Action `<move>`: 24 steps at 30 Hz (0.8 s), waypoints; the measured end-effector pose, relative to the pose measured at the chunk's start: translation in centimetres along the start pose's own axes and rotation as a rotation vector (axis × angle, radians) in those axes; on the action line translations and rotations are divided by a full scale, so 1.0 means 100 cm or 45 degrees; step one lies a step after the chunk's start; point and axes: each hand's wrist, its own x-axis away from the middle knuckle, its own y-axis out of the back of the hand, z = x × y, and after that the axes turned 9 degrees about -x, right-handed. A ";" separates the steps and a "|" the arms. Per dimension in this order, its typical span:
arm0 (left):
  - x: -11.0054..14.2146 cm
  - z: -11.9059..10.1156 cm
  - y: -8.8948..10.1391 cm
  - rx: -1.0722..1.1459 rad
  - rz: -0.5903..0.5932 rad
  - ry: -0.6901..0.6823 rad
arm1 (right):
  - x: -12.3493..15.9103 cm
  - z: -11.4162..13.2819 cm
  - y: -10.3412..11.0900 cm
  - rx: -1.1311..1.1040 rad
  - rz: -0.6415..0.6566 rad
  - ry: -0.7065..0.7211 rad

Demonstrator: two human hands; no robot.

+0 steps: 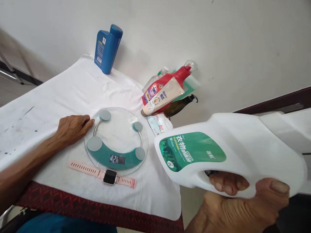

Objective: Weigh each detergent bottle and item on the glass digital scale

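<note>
Basically a white 2L btl [243, 145] w/ green label [191, 150], R fingers [227, 189] wrapped round its handle.

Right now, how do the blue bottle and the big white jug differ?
The white jug is held in the right hand; the blue bottle stands on the white cloth. The jug has a green label; the bottle is blue, cap included. Both carry printing.
</note>
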 end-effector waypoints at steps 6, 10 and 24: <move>0.003 0.001 0.000 0.033 -0.008 -0.035 | -0.029 -0.017 -0.068 -0.245 0.067 -0.083; 0.001 0.003 -0.003 0.066 -0.006 -0.073 | -0.050 -0.057 -0.144 -0.339 0.033 -0.102; -0.004 0.003 -0.026 0.099 -0.053 -0.134 | -0.125 -0.212 -0.286 0.313 -0.196 -0.147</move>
